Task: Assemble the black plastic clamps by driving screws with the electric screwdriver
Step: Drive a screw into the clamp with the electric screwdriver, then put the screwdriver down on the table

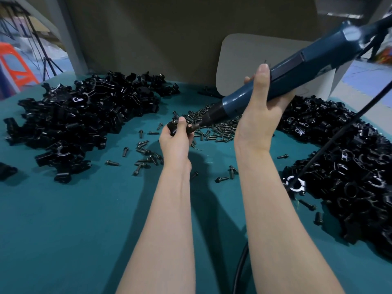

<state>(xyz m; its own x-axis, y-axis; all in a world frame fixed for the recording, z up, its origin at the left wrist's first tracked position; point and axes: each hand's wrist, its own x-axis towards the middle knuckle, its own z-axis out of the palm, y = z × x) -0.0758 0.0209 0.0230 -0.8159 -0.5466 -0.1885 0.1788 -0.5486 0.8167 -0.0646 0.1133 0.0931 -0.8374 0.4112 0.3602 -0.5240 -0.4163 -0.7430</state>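
Driving a screw was the step you had in hand: the black clamp (175, 126) sat above the middle of the tabletop (74, 225), pinched in the curled fingers and thumb of your left hand (176, 143), and the tip of the electric screwdriver (297, 68) met it from the right. Your right hand (261, 109) was wrapped round the blue barrel, thumb laid up along it, the tool slanting down toward the clamp. The clamp looked small, glossy and blocky, mostly hidden by your fingers; whether a screw was seated under the bit could not be told. By my reading, the next move called for keeping the bit in line with the screw and the clamp steady against the twist. Loose screws (214, 126) lay scattered just beyond and around your hands. A heap of black parts (84, 115) lay to the left, a second heap (343, 166) to the right, and the tool's black cable (339, 132) crossed over that one.
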